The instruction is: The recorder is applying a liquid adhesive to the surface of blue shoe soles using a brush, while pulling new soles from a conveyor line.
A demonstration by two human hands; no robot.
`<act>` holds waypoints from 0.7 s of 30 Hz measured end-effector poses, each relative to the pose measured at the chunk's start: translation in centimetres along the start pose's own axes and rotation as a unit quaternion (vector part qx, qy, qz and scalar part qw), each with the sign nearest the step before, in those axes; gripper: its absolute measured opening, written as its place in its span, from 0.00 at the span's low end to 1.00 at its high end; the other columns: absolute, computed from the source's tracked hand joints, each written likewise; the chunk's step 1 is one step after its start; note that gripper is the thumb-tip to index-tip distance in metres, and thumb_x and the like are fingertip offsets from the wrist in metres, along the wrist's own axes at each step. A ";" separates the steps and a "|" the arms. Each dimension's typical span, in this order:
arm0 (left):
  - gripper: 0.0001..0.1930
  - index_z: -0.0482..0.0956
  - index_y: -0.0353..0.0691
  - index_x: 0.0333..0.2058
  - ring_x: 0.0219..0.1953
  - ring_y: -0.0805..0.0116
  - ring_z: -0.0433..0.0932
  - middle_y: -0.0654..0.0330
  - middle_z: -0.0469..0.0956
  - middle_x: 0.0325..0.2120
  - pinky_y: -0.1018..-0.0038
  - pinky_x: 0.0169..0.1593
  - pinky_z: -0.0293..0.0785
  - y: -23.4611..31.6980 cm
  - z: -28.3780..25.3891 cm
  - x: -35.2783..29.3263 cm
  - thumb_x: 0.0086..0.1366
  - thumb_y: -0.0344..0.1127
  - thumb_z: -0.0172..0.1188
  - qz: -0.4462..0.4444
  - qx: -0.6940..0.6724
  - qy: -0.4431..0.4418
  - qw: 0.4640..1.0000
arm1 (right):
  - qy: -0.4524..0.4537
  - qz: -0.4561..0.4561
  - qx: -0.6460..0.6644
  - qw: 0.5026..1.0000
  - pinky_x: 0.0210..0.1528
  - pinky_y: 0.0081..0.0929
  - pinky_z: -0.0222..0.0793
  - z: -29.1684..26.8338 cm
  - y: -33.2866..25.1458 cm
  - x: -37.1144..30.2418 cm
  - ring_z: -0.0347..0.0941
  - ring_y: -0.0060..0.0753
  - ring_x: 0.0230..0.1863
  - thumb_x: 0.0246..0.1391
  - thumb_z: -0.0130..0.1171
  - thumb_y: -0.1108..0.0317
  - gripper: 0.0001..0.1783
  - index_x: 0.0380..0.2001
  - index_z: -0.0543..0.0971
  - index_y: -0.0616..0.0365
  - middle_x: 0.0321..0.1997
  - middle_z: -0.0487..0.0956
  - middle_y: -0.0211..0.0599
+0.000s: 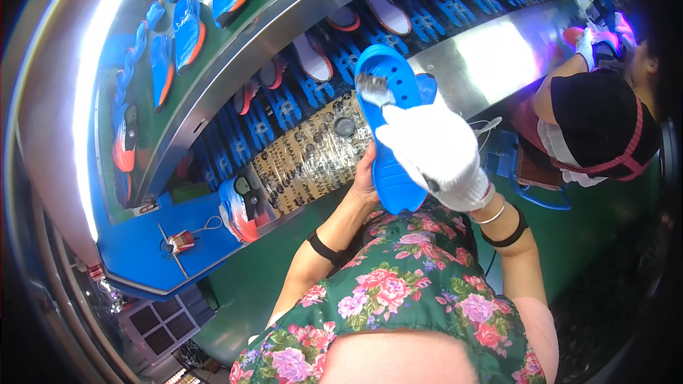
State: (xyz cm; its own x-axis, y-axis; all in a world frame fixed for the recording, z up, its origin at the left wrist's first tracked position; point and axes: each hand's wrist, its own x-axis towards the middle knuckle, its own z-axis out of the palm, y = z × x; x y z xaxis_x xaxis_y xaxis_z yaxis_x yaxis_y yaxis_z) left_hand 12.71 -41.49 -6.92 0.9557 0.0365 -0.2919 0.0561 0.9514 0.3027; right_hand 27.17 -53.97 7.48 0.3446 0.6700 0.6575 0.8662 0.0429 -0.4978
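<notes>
My left hand [364, 171], bare, is closed round the left edge of a blue shoe sole [393, 181], which I hold upright in front of my body. The sole has a raised rim, several dark holes near its upper end and ridges lower down. My right hand [435, 149], in a white knitted glove, is closed on a brush [375, 89]. The brush's pale bristles lie against the inside of the sole's upper end. The glove covers the brush's handle and part of the sole. A second blue piece [426, 88] shows behind the sole.
Behind my hands stands a taped cardboard sheet [306, 153] with a round dark cap [345, 126]. A rack of soles and shoe parts [313, 57] runs beyond it. Blue-and-orange soles [188, 32] sit upper left. A co-worker [605, 121] works at right.
</notes>
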 end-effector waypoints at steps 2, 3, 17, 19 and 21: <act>0.46 0.55 0.47 0.72 0.68 0.48 0.66 0.50 0.64 0.68 0.46 0.70 0.62 -0.1 0.6 -0.3 0.65 0.67 0.58 -0.009 0.024 0.022 0.999 | -0.007 0.034 0.081 0.996 0.48 0.37 0.77 0.2 -0.6 -0.5 0.83 0.41 0.43 0.45 0.69 0.76 0.17 0.42 0.87 0.53 0.44 0.86 0.43; 0.46 0.55 0.47 0.72 0.68 0.48 0.66 0.51 0.64 0.68 0.46 0.70 0.62 -0.2 0.8 -0.3 0.65 0.67 0.57 0.015 -0.035 0.004 0.999 | 0.011 0.084 0.163 0.983 0.47 0.36 0.77 0.2 -0.8 -0.5 0.83 0.41 0.41 0.45 0.69 0.77 0.15 0.39 0.88 0.54 0.44 0.86 0.42; 0.51 0.48 0.43 0.74 0.71 0.47 0.61 0.48 0.59 0.70 0.49 0.72 0.57 1.3 2.1 2.0 0.66 0.75 0.47 0.117 0.007 -0.006 0.993 | 0.109 0.168 0.211 0.957 0.48 0.32 0.77 2.3 0.0 -2.2 0.83 0.36 0.43 0.48 0.69 0.79 0.10 0.36 0.86 0.62 0.42 0.86 0.45; 0.50 0.50 0.46 0.74 0.70 0.47 0.61 0.49 0.60 0.70 0.48 0.71 0.60 1.7 2.7 2.4 0.65 0.75 0.47 0.132 0.025 0.002 0.991 | 0.095 0.129 0.182 0.970 0.51 0.36 0.76 2.3 0.0 -2.4 0.83 0.41 0.45 0.49 0.68 0.78 0.13 0.41 0.86 0.61 0.44 0.86 0.45; 0.50 0.53 0.48 0.72 0.64 0.43 0.70 0.48 0.62 0.68 0.44 0.67 0.66 2.3 4.2 2.6 0.63 0.76 0.51 0.125 0.021 -0.032 0.991 | 0.036 0.065 0.137 0.988 0.54 0.40 0.75 2.4 -0.6 -2.7 0.82 0.45 0.47 0.48 0.67 0.76 0.16 0.44 0.86 0.60 0.46 0.85 0.45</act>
State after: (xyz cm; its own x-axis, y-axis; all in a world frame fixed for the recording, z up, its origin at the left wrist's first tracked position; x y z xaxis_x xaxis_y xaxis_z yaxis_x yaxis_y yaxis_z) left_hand 16.56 -40.53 -3.14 0.9577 0.2482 -0.1453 -0.1737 0.9020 0.3953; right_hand 24.86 -54.01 4.70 0.4808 0.6285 0.6114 0.6857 0.1651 -0.7090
